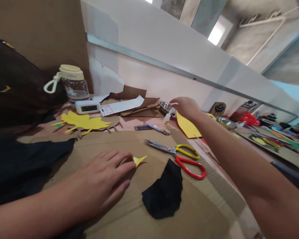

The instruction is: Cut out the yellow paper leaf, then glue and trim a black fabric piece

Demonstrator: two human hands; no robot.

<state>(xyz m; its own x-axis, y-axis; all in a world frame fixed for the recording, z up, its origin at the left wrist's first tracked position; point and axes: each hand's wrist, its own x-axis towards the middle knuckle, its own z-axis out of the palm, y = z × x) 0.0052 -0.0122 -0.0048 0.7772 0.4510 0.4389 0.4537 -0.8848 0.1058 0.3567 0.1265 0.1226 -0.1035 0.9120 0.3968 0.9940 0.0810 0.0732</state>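
Observation:
My left hand [112, 176] lies low over the cardboard sheet [107, 142], its fingertips closed on a small pointed yellow paper piece [139, 161]. Stretched far forward, my right hand [185, 107] is at a small metal bowl [165, 107]; its fingers are blurred and partly hidden, and whatever they touch there is unclear. Scissors [174, 151] with one yellow and one red handle lie open between the hands. Below them is a black cut-out piece [165, 192]. A small white glue bottle [167, 118] stands by the bowl, and a yellow sheet piece [188, 125] sits beside my right forearm.
Yellow leaf-like cut-outs [83, 121] lie at the back left, near a white digital timer [87, 107] and a clear bottle [76, 84]. Black cloth-like material [27, 162] covers the left side. A pen [155, 127] lies behind the scissors. More craft supplies [264, 139] are at right.

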